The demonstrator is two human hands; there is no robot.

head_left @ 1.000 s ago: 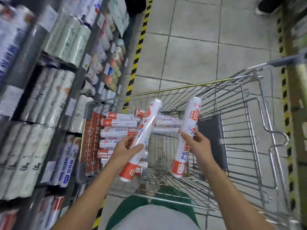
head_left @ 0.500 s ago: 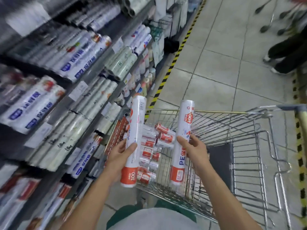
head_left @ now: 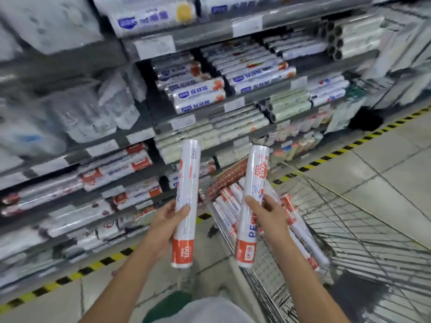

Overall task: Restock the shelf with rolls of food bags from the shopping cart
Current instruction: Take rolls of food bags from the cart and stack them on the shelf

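My left hand (head_left: 166, 226) grips a white roll of food bags (head_left: 186, 183) with a red band at its lower end, held nearly upright in front of the shelves. A second matching roll (head_left: 253, 192) stands upright in the grip of my right hand (head_left: 268, 216), above the wire shopping cart (head_left: 349, 229). Several more red-and-white rolls (head_left: 229, 201) lie in the cart's left side. The grey shelf unit (head_left: 130, 190) fills the left and top, and its lower tiers carry similar red-and-white rolls.
Upper shelves hold blue-labelled rolls (head_left: 198, 99) and bagged goods, with white price tags along the rails. A yellow-black striped line (head_left: 77, 273) runs on the tiled floor along the shelf base. Open tiled floor (head_left: 384, 164) lies to the right beyond the cart.
Both hands have lifted their rolls out of the cart and turned them upright. My view has swung left from the cart to face the shelves.
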